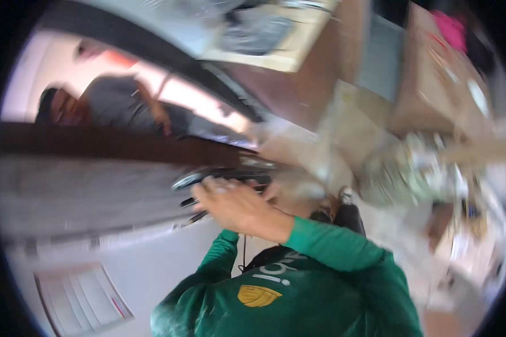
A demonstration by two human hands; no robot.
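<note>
My right hand [230,205] reaches across my body to the left, its green sleeve coming in from the right. Its fingers curl over several dark, slim things [198,215] with black ends, whose kind the blur hides. A rounded silvery end [186,181] sticks out beyond the fingertips. My left sleeve [222,247] rises below the right hand. The left hand is mostly hidden behind the right one, and its fingers cannot be made out.
A dark brown ledge [95,143] runs at the left, with another person [118,104] in grey beyond it. Cardboard boxes [289,92] and a filled clear plastic bag [410,174] stand ahead and right. A framed panel [84,297] is at lower left.
</note>
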